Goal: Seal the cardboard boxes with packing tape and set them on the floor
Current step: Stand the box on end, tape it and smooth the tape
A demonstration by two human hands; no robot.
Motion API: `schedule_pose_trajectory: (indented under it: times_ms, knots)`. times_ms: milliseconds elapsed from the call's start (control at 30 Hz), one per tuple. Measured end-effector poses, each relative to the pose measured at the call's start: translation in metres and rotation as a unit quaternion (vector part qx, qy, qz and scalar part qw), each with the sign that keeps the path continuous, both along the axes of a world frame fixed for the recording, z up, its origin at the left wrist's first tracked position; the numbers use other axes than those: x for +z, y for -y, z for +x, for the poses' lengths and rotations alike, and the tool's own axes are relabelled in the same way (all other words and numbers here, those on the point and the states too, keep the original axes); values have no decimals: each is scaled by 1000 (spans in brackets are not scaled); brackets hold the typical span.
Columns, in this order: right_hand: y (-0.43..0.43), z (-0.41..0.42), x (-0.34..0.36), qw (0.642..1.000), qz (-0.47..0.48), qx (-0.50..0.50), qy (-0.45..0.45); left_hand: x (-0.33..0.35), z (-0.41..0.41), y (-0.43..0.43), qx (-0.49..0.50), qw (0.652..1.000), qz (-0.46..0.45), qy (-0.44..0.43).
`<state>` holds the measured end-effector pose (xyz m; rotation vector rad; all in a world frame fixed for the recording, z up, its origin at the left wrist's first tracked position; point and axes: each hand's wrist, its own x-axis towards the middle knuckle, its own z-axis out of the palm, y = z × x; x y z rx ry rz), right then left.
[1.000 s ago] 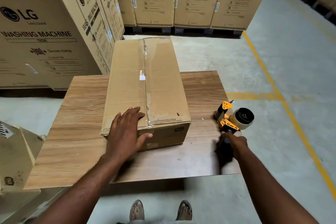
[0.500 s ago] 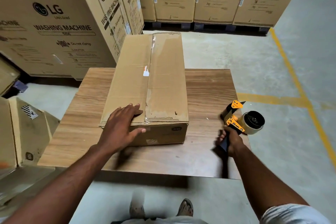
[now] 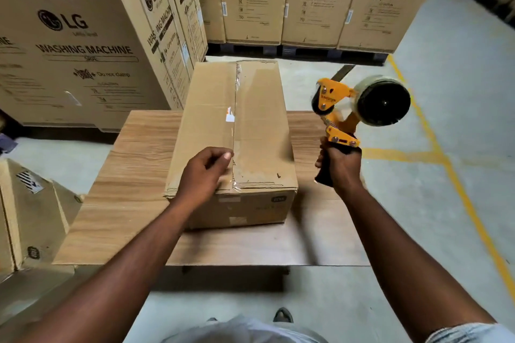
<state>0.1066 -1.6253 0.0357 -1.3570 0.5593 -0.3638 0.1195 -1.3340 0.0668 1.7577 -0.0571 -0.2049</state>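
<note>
Cardboard box: one long brown carton, lying lengthwise on the worktop with its far end overhanging the far edge; clear tape runs along the centre seam of the closed top flaps.
Left hand: over the box's near end beside the seam, fingers curled in against the thumb, nothing seen in them; I cannot tell whether it touches the cardboard.
Right hand: wrapped tight round the black handle of the tape dispenser, held up in the air to the right of the box.
Tape dispenser: one, with a yellow metal frame and a black roller; a single roll of pale tape sits on its right side.
Worktop: one flat board with a wood-grain finish.
Floor: smooth grey concrete with painted yellow lines.
Smaller boxes: brown cardboard, low at the left edge.
Room: a warehouse. Tall cartons printed "WASHING MACHINE" stand behind on dark pallets, three full fronts and one partial; more stand at the left.
</note>
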Motion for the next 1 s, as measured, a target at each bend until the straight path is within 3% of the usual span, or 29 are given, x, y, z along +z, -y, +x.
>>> schedule_pose_trajectory:
  times_ms: [67,167,233,433,700,900,1000]
  knots:
    - [-15,-3,23,991,-125,44,32,19,-3,15,-7,978,-173,-116]
    - [-40,-6,44,976,-179,114,42,47,-11,27,-47,896,-351,-269]
    - [-59,-11,53,961,-228,149,39,50,-15,28,-48,865,-406,-290]
    - [-94,-27,62,909,-336,234,76,25,-30,-4,38,823,-464,-324]
    - [-114,-24,55,865,-384,320,55,8,-46,-56,68,821,-448,-348]
    - [-132,-17,48,854,-395,329,75,-2,-47,-72,117,879,-343,-311]
    - [-134,-12,43,851,-384,357,38,-10,-42,-88,102,933,-252,-237]
